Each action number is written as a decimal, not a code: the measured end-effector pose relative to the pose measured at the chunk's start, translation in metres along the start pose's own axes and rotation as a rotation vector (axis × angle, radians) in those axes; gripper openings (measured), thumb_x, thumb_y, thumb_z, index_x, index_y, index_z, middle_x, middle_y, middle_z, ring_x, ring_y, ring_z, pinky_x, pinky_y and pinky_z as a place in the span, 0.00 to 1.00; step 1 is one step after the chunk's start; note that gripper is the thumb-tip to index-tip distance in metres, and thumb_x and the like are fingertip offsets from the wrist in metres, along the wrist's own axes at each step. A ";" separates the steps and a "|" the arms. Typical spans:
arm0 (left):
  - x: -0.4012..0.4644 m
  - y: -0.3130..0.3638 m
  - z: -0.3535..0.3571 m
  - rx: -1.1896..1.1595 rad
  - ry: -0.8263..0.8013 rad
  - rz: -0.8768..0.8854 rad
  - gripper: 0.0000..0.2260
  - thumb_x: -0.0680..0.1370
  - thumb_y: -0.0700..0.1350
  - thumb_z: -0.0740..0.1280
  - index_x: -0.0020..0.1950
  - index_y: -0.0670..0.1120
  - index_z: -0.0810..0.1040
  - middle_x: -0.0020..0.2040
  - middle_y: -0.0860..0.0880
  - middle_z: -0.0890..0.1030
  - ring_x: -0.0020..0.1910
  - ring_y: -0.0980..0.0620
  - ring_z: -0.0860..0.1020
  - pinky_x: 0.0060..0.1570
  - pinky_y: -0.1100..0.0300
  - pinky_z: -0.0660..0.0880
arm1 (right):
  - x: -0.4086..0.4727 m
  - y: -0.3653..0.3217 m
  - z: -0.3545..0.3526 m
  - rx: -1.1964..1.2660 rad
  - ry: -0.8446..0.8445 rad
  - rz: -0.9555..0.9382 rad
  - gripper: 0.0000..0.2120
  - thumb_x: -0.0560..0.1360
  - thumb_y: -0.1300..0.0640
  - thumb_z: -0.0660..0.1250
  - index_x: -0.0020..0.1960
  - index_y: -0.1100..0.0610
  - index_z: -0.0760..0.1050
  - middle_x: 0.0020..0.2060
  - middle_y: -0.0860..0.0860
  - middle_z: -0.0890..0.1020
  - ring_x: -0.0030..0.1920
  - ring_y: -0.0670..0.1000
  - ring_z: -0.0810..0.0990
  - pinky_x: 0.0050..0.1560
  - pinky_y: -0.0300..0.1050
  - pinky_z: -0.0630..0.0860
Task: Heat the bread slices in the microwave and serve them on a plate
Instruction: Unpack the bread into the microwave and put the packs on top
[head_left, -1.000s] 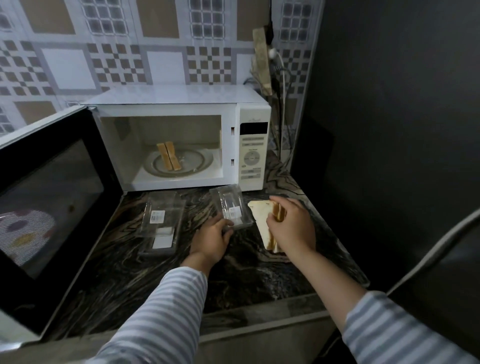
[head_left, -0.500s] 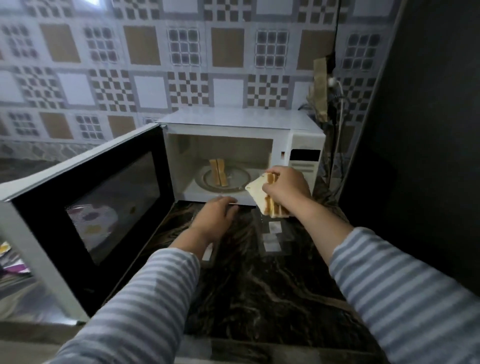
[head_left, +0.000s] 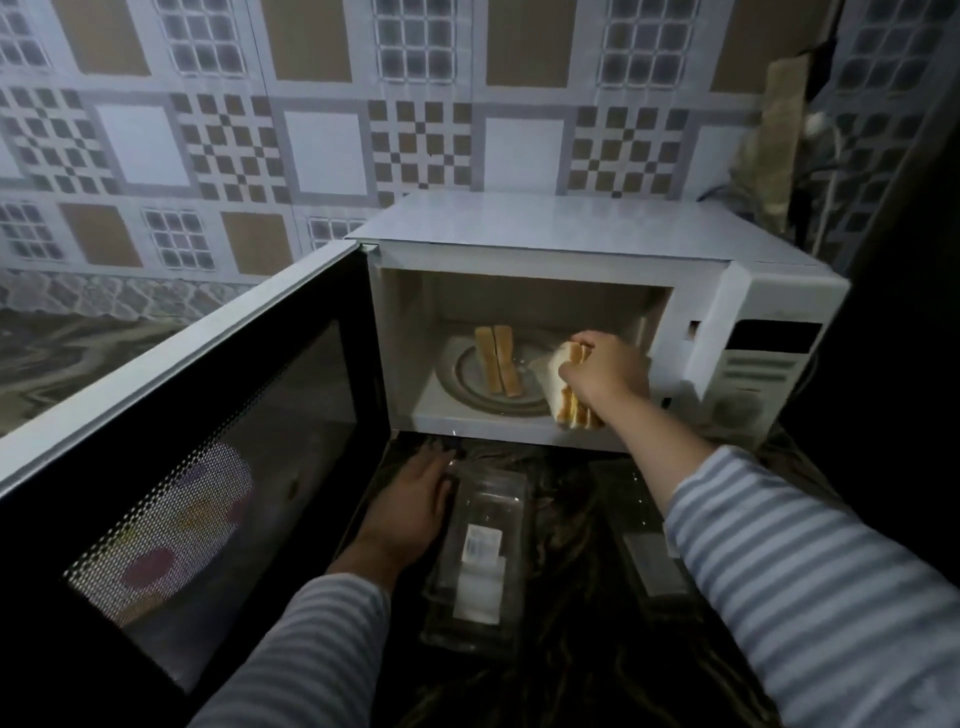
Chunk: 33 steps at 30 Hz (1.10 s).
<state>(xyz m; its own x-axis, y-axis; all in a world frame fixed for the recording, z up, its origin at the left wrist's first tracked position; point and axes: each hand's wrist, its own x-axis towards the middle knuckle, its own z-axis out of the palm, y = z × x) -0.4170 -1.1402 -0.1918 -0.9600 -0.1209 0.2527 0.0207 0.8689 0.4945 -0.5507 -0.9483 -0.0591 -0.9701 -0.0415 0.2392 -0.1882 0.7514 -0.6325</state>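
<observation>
A white microwave (head_left: 545, 228) stands at the back of the dark counter, its black door (head_left: 197, 457) swung wide to the left. Two bread slices (head_left: 498, 361) stand on edge on the glass turntable (head_left: 467, 379) inside. My right hand (head_left: 605, 371) reaches into the right side of the cavity, shut on a stack of pale bread slices (head_left: 558, 395) held just above the turntable's right edge. My left hand (head_left: 410, 504) lies flat on the counter below the microwave opening, fingers spread, holding nothing.
Two clear plastic packages with white labels lie on the marbled counter: one (head_left: 480, 556) beside my left hand, another (head_left: 649, 545) under my right forearm. A dark wall closes the right side. Cables and a brown board (head_left: 779, 140) stand behind the microwave.
My right hand lifted the bread stack off the counter and carried it forward into the microwave cavity. My left hand let go of the plastic package and settled flat on the counter.
</observation>
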 end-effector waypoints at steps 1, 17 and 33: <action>0.001 -0.003 0.005 -0.001 -0.019 0.013 0.21 0.81 0.47 0.57 0.73 0.44 0.67 0.75 0.44 0.64 0.75 0.48 0.60 0.71 0.67 0.50 | 0.007 0.001 0.007 -0.046 0.022 0.020 0.18 0.74 0.54 0.68 0.64 0.49 0.75 0.58 0.52 0.80 0.55 0.55 0.78 0.49 0.44 0.76; 0.009 -0.023 0.026 -0.030 0.026 0.052 0.21 0.76 0.50 0.64 0.69 0.48 0.74 0.73 0.48 0.67 0.74 0.51 0.62 0.71 0.69 0.46 | 0.085 -0.008 0.075 -0.055 -0.020 0.043 0.16 0.78 0.55 0.62 0.64 0.55 0.76 0.62 0.58 0.77 0.62 0.60 0.76 0.62 0.51 0.74; 0.006 -0.013 0.012 -0.230 0.035 -0.074 0.15 0.79 0.42 0.60 0.64 0.44 0.77 0.64 0.44 0.78 0.65 0.45 0.74 0.65 0.62 0.64 | 0.014 0.002 0.047 -0.105 -0.163 -0.035 0.28 0.76 0.49 0.64 0.74 0.51 0.62 0.70 0.54 0.68 0.67 0.60 0.69 0.67 0.53 0.68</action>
<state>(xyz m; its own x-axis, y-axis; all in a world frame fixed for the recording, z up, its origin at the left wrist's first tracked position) -0.4262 -1.1463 -0.2068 -0.9510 -0.2000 0.2359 0.0181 0.7254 0.6881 -0.5721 -0.9783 -0.0921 -0.9768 -0.1686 0.1322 -0.2137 0.8121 -0.5431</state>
